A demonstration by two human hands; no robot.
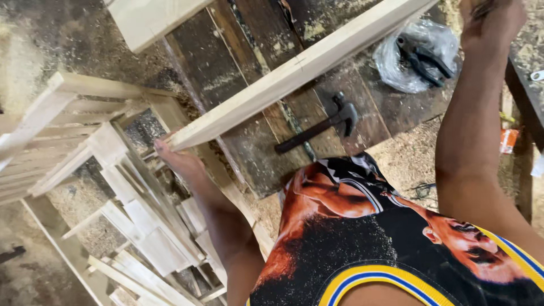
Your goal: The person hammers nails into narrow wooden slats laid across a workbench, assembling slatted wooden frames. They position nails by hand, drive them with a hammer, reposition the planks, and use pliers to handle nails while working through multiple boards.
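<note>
Two hands steady one long pale plank (294, 71) over a dark workbench (249, 113).

The left hand (178, 158) grips the plank's near end, fingers mostly hidden beneath it, so I cannot tell how tightly they close. The right hand (490, 22), raised at the top edge, seems curled on something cut off from view. This looks like positioning the plank; the next move calls for a level, steady hold. A hammer (320, 127) lies beside it, with pliers in a plastic bag (419, 56).

Pale wooden batten (294, 71), black hammer (317, 129), dark stained workbench (249, 141).
</note>
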